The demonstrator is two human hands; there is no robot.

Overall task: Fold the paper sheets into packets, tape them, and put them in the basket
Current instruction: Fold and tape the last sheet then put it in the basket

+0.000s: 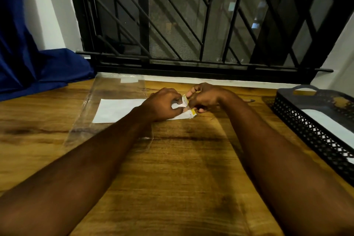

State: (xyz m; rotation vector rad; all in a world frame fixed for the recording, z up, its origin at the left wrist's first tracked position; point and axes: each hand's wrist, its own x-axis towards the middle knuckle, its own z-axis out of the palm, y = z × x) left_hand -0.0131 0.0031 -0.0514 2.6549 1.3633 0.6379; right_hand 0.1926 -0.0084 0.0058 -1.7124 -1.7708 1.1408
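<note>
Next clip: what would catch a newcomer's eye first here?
At the middle of the wooden table, the left hand and right hand pinch a white-and-yellow item between them, above a paper sheet. At the right edge sits a black perforated basket with white paper inside. A black window grille fills the background.

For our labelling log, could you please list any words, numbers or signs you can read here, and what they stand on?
None can be read. The yellow-and-white item gripped by the left hand and right hand is too blurred; the paper sheet shows no print.
</note>
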